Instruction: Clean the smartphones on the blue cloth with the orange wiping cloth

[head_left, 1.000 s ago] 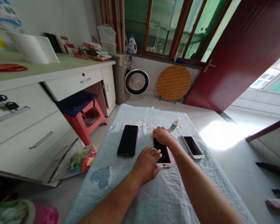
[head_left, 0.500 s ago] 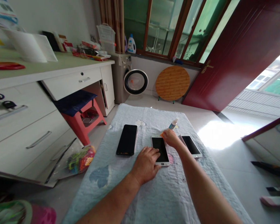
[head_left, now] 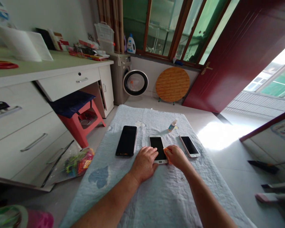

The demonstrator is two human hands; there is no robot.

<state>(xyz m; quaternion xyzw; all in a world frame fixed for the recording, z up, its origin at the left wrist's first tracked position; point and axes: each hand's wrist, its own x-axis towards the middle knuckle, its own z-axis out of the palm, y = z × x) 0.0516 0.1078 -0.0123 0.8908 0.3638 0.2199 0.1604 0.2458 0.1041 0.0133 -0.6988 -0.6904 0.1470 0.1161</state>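
Note:
A white smartphone [head_left: 161, 148] with a dark screen lies face up on the cloth. My left hand [head_left: 144, 161] rests flat across its left side, fingers on the glass and thumb near the lower corner. Along the right edge of that phone, my right hand [head_left: 177, 156] pinches a small orange cloth [head_left: 169, 158], mostly hidden by the fingers. To the left lies a larger black smartphone [head_left: 126, 141]. A second white smartphone [head_left: 190, 146] is right of my right hand. Behind the hands stands a small spray bottle [head_left: 172, 126].
A pale blue quilted cloth [head_left: 104, 202] covers the table. On the left are a desk with drawers [head_left: 33, 126], a red stool [head_left: 92, 117] and a plastic bag [head_left: 73, 163]. A washing machine [head_left: 120, 82] with its door open and a round wooden board [head_left: 172, 84] stand behind.
My right hand has come down the phone's right edge toward me with the orange cloth, uncovering the spray bottle. My left hand stays on the phone. The view has shifted slightly.

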